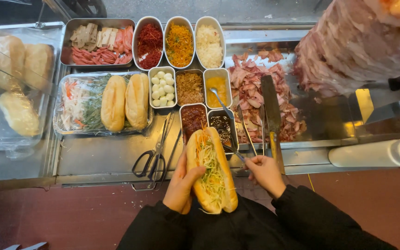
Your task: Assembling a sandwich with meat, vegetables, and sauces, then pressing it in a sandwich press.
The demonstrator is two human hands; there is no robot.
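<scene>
Over on the left sat bread rolls [19, 113] in a clear case, then two more loaves [125, 103] lying on a tray of shredded veg [77, 104]. Scissors [153, 159] lay on the steel counter [103, 157]. The left hand [180, 185] was wrapped around a split sandwich [211, 171] stuffed with shredded greens, held just in front of the sauce tubs. The right hand [265, 175] pinched metal tongs [241, 139] reaching toward the dark sauce [221, 125]. Sliced meat [255, 99] was piled further right.
</scene>
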